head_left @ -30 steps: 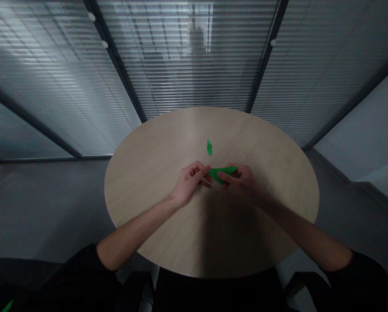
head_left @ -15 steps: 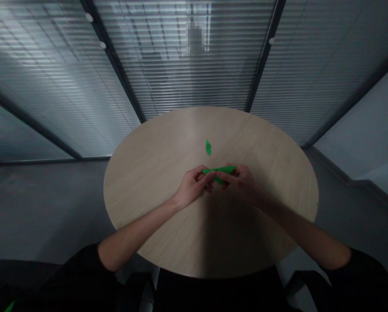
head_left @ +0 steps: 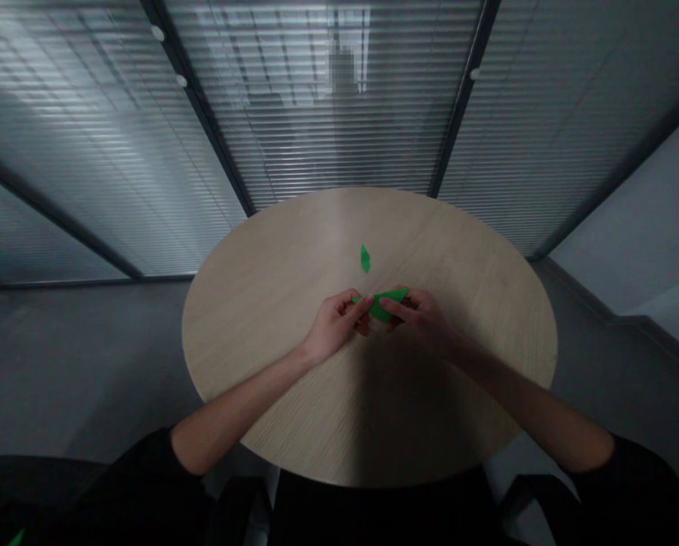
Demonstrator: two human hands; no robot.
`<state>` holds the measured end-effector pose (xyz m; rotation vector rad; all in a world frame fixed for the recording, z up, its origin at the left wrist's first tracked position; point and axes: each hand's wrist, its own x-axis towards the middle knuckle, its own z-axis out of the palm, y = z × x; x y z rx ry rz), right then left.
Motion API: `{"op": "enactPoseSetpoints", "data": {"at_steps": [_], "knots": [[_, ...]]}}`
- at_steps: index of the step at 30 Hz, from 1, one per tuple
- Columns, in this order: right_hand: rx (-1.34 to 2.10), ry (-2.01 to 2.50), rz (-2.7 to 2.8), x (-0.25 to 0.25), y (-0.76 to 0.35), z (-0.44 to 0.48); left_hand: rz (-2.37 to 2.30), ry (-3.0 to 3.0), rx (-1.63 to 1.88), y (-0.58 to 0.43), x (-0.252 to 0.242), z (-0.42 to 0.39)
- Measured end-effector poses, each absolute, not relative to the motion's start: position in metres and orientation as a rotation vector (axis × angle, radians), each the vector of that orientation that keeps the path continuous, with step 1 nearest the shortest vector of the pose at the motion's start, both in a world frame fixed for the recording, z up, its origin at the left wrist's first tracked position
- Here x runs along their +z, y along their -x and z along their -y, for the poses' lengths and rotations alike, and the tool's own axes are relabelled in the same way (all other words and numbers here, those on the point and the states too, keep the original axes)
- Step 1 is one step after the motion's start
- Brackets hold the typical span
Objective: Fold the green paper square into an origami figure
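Observation:
A folded piece of green paper (head_left: 388,305) is pinched between my left hand (head_left: 339,324) and my right hand (head_left: 422,318), just above the round wooden table (head_left: 464,258). The left fingertips press on its left end, and the right fingers lie across its right part. The fingers hide part of the paper. A small pointed scrap of green paper (head_left: 365,258) lies flat on the table a little beyond my hands, touching neither.
Behind the table's far edge stand glass walls with slatted blinds (head_left: 339,129), with a blurred figure (head_left: 344,68) behind them. Grey floor surrounds the table. Dark shapes lie along the bottom edge, with a small green bit (head_left: 16,538) at bottom left.
The green paper has turned slightly, and its right end now tilts up less sharply. My left fingers have shifted along it. The scrap on the table has not moved.

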<state>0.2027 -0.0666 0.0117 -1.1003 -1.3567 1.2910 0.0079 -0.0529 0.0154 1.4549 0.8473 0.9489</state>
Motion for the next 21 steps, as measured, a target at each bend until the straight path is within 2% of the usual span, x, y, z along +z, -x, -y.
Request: {"op": "enactPoseSetpoints", "data": {"at_steps": [21], "knots": [[1.252,1.036,1.405,0.0133,-0.203,0.0707,-0.807,-1.525,0.959,-0.009,0.0164,0.0558]]}}
